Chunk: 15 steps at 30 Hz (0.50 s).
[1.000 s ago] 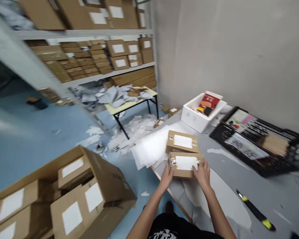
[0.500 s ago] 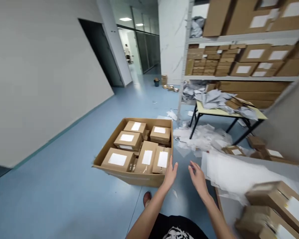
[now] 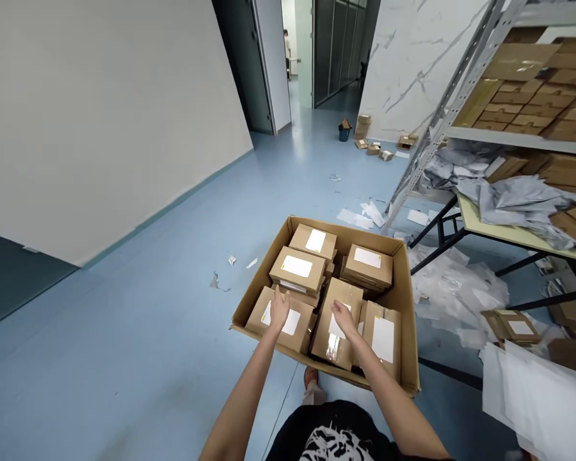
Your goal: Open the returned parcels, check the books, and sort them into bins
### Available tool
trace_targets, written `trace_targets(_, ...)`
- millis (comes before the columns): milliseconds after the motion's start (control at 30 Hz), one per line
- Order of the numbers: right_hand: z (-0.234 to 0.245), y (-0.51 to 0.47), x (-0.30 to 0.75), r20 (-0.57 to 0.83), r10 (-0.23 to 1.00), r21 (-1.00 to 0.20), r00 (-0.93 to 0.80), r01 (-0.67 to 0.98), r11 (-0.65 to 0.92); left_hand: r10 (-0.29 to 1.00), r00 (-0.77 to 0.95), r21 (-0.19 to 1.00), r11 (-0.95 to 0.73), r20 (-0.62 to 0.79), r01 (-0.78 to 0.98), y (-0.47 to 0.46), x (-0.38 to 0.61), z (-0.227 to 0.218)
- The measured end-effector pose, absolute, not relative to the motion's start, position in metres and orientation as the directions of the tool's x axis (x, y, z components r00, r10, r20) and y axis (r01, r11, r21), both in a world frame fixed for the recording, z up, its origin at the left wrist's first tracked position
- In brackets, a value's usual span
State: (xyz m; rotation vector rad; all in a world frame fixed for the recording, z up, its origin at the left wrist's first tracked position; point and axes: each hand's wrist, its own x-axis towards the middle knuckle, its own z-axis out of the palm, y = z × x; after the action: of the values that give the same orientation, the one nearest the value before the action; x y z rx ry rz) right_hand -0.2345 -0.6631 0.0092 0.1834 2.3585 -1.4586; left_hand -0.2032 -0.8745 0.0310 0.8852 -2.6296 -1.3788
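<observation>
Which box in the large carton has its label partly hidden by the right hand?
The long box, in the middle of the nearest row. The right hand overlaps its label; the left hand overlaps that of the row's left-hand box instead.

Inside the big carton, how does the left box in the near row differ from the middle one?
The left box looks broader, while the middle box looks longer and narrower. The left box lies with its longer side across the view; the middle box runs away from the person. Shiny tape shows on the middle box's near end, but none shows on the left box's top. Both are brown cardboard with white labels.
</observation>
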Motion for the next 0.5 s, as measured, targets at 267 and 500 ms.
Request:
trace_targets(267,-0.009,-0.695,-0.271,-0.522,0.009,-0.768,-0.853,0.475,0.430,-0.434,-0.875,0.716,0.541,-0.213,-0.442,-0.906,-0.275,0.002)
trace_targets(500,-0.035,-0.692,-0.305,-0.566,0.137,-0.705,-0.813,0.563,0.431,-0.462,-0.865,0.640,0.609,-0.195,-0.469,-0.928,-0.304,-0.012)
